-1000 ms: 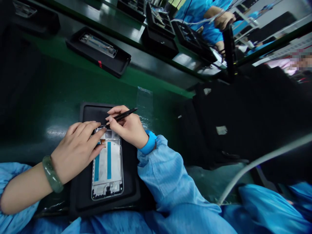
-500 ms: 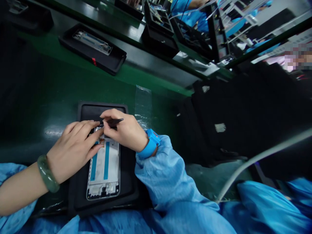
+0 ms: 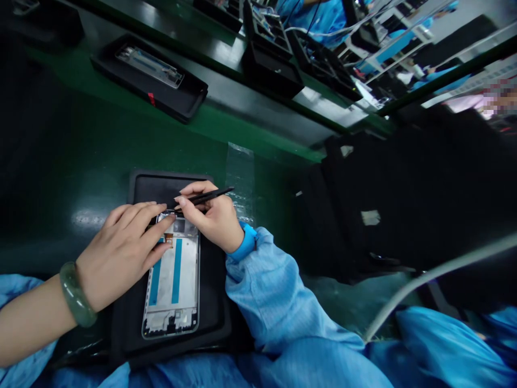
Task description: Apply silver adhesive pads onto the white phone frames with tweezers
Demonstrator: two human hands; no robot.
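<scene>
From your head, the one camera looks forward and steeply down, near your left hand (image 3: 121, 240) and right hand (image 3: 214, 218), left of the frame's centre.

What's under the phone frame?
A black tray: it shows above and to the right of the phone frame. The part directly beneath is covered, and the left hand hides some of the tray too.

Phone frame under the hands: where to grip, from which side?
Likely its two long edges at the near end, from above: the phone frame lies flat on the black tray, near half uncovered, while the left hand and the right hand, holding a black tool, crowd the far end.
</scene>
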